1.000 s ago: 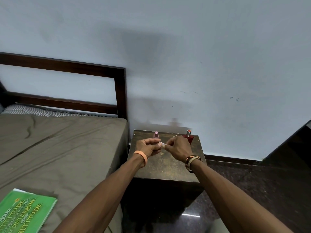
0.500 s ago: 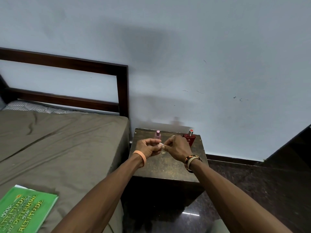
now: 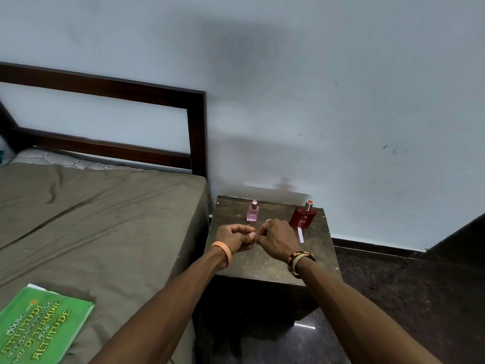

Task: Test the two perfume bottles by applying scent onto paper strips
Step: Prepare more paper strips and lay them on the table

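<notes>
A small pink perfume bottle [image 3: 252,212] and a larger red perfume bottle [image 3: 303,216] stand upright near the back of a dark bedside table [image 3: 265,261]. A white paper strip [image 3: 300,235] lies flat in front of the red bottle. My left hand [image 3: 235,239] and my right hand [image 3: 275,240] meet above the table's middle, fingers curled, pinching something small and white [image 3: 254,234] between them. It is mostly hidden by the fingers, so I cannot tell what it is.
A bed with a brown sheet [image 3: 91,219] and a dark wooden headboard [image 3: 195,130] stands against the table's left side. A green book [image 3: 39,327] lies on the bed, near left. The pale wall [image 3: 315,101] is right behind the table; dark floor [image 3: 406,298] to the right.
Both hands stay together over the table with only small finger movements. The view has shifted slightly, and the strip by the red bottle now shows beside my right hand.
</notes>
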`<move>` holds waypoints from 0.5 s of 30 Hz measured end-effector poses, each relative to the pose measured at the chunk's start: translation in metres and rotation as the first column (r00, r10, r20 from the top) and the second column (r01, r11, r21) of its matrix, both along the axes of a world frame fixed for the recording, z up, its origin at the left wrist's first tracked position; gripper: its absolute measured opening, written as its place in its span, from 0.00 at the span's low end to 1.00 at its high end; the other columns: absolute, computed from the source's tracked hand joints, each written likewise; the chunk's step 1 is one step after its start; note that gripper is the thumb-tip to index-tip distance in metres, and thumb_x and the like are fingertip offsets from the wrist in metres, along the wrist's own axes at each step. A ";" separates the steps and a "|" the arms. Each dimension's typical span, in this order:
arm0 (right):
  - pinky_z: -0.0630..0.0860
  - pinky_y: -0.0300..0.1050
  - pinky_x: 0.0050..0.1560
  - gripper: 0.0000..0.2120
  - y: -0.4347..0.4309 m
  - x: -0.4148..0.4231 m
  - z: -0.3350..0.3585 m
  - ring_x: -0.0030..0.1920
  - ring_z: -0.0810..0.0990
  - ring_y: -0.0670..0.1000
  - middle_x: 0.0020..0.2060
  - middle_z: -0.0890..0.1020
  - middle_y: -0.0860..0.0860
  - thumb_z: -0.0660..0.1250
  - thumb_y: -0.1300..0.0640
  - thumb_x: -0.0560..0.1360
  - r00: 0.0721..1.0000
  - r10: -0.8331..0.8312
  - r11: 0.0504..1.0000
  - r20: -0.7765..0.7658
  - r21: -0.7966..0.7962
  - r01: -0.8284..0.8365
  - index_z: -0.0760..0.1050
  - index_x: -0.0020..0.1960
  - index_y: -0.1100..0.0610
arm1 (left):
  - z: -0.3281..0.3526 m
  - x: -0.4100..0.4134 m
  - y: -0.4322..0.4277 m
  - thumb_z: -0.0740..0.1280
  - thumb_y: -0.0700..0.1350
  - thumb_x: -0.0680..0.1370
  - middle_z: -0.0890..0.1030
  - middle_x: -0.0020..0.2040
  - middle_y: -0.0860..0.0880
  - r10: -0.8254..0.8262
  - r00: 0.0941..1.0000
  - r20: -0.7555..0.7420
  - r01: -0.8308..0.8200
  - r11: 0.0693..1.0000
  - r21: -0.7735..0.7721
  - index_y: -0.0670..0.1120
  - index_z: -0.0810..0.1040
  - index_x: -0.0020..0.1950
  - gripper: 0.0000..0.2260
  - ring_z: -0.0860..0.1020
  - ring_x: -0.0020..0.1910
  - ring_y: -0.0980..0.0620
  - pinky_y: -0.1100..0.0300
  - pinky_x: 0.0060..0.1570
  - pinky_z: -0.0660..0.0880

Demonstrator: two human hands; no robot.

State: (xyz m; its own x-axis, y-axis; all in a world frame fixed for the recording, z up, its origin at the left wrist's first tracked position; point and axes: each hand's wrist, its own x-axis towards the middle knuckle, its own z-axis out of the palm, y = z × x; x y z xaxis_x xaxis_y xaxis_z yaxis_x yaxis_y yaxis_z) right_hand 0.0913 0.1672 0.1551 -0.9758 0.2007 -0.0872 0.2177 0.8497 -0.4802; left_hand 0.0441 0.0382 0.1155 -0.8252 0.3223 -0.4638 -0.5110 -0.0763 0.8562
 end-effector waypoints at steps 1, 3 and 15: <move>0.77 0.46 0.36 0.08 -0.003 -0.001 -0.004 0.34 0.80 0.50 0.33 0.84 0.50 0.67 0.57 0.71 1.000 -0.004 1.000 -0.018 0.009 0.004 0.84 0.36 0.54 | -0.004 -0.003 0.000 0.70 0.29 0.71 0.82 0.39 0.41 0.013 0.999 0.033 -0.013 1.000 0.000 0.40 0.81 0.42 0.06 0.80 0.35 0.49 0.60 0.33 0.80; 0.74 0.44 0.33 0.09 -0.009 -0.004 -0.012 0.33 0.79 0.52 0.31 0.83 0.51 0.66 0.57 0.70 0.998 0.004 0.999 -0.059 0.037 -0.002 0.84 0.36 0.55 | -0.011 -0.009 -0.004 0.69 0.29 0.71 0.82 0.39 0.41 0.035 0.994 0.106 -0.036 0.999 0.005 0.40 0.81 0.41 0.07 0.80 0.36 0.49 0.60 0.32 0.79; 0.79 0.46 0.43 0.07 -0.010 -0.031 -0.082 0.39 0.80 0.50 0.37 0.82 0.52 0.68 0.70 0.75 0.907 -0.335 0.461 0.256 -0.795 0.395 0.81 0.53 0.65 | -0.088 -0.044 -0.034 0.69 0.31 0.73 0.80 0.42 0.41 0.192 0.975 0.115 -0.165 0.965 -0.206 0.42 0.79 0.40 0.07 0.78 0.37 0.51 0.66 0.30 0.79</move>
State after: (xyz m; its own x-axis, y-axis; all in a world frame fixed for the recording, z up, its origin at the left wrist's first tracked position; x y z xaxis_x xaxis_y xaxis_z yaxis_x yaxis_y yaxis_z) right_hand 0.0607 0.1572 0.0727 -0.8186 0.3476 -0.4573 0.4615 -0.0758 -0.8839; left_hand 0.0001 0.0042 0.0280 -0.7879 0.0686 -0.6119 -0.6142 -0.0164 0.7890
